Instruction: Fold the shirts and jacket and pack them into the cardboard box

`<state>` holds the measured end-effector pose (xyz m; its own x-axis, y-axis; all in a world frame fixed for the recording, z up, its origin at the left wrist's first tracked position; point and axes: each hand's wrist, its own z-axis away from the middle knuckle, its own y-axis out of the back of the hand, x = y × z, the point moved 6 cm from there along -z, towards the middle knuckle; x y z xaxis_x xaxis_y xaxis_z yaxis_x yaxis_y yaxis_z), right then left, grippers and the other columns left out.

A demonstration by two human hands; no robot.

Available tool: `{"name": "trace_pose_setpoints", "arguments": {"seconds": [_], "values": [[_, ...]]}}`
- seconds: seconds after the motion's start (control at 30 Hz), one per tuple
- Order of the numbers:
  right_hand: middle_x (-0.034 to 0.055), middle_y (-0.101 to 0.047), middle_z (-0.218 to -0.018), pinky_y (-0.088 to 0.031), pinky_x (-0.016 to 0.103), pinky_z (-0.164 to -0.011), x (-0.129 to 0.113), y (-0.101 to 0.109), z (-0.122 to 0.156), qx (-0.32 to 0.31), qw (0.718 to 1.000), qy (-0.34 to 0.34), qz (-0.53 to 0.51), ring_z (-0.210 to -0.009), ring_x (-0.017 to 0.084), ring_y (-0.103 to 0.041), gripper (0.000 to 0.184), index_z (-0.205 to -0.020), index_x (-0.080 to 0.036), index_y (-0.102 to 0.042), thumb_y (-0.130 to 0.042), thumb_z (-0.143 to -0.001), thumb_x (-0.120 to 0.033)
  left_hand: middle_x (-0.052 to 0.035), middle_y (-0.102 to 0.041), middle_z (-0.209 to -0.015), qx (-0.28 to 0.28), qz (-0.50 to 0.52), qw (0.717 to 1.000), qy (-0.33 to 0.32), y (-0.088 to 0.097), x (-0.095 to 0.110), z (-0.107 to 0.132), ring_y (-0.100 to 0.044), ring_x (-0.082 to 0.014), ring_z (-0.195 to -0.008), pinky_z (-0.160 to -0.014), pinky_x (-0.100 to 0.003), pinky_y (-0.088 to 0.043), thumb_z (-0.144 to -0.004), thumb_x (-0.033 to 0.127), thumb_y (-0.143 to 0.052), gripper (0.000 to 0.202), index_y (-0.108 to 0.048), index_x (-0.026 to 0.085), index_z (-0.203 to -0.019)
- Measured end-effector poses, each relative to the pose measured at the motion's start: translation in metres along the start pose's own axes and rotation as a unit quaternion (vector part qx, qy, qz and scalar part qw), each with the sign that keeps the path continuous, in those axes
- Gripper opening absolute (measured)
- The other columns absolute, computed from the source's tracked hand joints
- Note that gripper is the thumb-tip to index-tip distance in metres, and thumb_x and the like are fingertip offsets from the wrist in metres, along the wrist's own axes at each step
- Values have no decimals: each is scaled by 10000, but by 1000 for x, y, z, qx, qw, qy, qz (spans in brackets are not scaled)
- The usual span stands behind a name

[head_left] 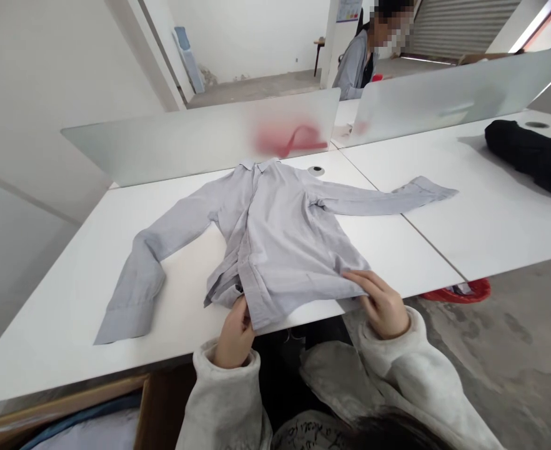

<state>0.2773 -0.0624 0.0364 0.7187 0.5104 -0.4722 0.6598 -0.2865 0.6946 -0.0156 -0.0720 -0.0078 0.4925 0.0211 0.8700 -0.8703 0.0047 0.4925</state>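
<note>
A light grey button-up shirt point(285, 231) lies front side up on the white table, its collar toward the partition and both sleeves spread outward. Along the hem, near the button edge, my left hand point(235, 334) is closed on the cloth, its fingertips partly tucked under the fabric. My right hand point(382, 304) pinches the hem at the right corner, thumb below and fingers on top. Between the hands the front panel lies fairly smooth. Left of the buttons, the other panel is bunched in folds.
Frosted partitions point(200, 137) line the table's point(182, 312) far edge; a person point(353, 62) is beyond them. Black folded cloth point(528, 156) lies at right. A red-rimmed container point(479, 290) stands below the right edge, and a cardboard box point(144, 406) with cloth at lower left.
</note>
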Motion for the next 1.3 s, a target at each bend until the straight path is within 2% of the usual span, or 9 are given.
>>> {"name": "trace_pose_setpoints", "arguments": {"seconds": [0.13, 0.37, 0.57, 0.73, 0.83, 0.97, 1.07, 1.17, 1.3], "values": [[78, -650, -948, -523, 297, -708, 5, 21, 0, 108, 993, -55, 1, -833, 185, -634, 391, -1115, -189, -632, -361, -843, -116, -135, -468, -1386, 39, 27, 999, 2, 4, -1, 0, -487, -249, -1235, -924, -365, -482, -850, 366, -446, 555, -396, 171, -1367], [27, -693, -885, -535, 259, -640, 5, -13, 2, -35, 998, -28, 50, -738, 167, -667, 537, -1183, -238, -604, -355, -741, -61, -120, -604, -1235, 70, -94, 993, 10, -10, 20, -8, -592, -268, -1103, -900, -425, -490, -829, 161, -427, 608, -334, 189, -1429], [47, -662, -1136, -520, 265, -827, 4, 13, -16, -25, 999, -35, 10, -995, 173, -646, 585, -1249, -198, -551, -348, -717, -63, -112, -565, -1299, 177, -63, 982, 5, 2, 15, -12, -510, -262, -1216, -1039, -415, -401, -824, 173, -479, 485, -519, 163, -1307], [36, -709, -956, -519, 231, -591, 1, 23, -24, -71, 994, -70, -33, -643, 131, -650, 455, -1163, -193, -616, -368, -785, -137, -119, -616, -1221, 298, 79, 951, -13, 25, 15, -10, -590, -236, -1106, -949, -350, -480, -822, 351, -586, 494, -552, 152, -1272], [19, -670, -799, -427, 204, -426, 6, 41, -22, 79, 978, -173, -84, -429, 79, -490, 411, -1144, -191, -625, -387, -809, -169, -113, -660, -1110, 407, 113, 906, -20, 44, 23, -3, -641, -193, -964, -864, -314, -518, -800, 386, -624, 500, -580, 131, -1227], [-20, -517, -582, -359, 209, -355, 31, 78, 3, 317, 903, -270, -107, -376, 88, -385, 406, -1176, -172, -604, -409, -828, -245, -40, -687, -828, 476, 51, 878, -18, 74, 26, 17, -625, -122, -632, -620, -256, -539, -774, 423, -637, 519, -591, 135, -1204], [-24, -523, -485, -455, 261, -461, 64, 76, 16, 123, 941, -315, -7, -414, 146, -510, 410, -1153, -187, -622, -437, -799, -280, 17, -643, -618, 369, -40, 928, 40, 88, 10, 30, -603, -135, -506, -531, -252, -510, -750, 500, -614, 557, -597, 168, -1197], [-6, -581, -472, -500, 314, -547, 91, 55, 38, -131, 931, -328, 85, -493, 215, -616, 435, -1165, -184, -622, -437, -795, -320, 14, -659, -599, 230, -139, 956, 121, 88, -15, 44, -656, -187, -576, -566, -272, -499, -729, 579, -546, 552, -624, 214, -1135], [7, -676, -609, -501, 284, -535, 91, 30, 51, -246, 922, -275, 120, -570, 221, -659, 619, -1358, -191, -480, -419, -742, -176, -12, -664, -647, 236, -221, 927, 192, 93, -27, 58, -650, -220, -617, -586, -298, -470, -746, 613, -462, 636, -548, 206, -1227]]}}
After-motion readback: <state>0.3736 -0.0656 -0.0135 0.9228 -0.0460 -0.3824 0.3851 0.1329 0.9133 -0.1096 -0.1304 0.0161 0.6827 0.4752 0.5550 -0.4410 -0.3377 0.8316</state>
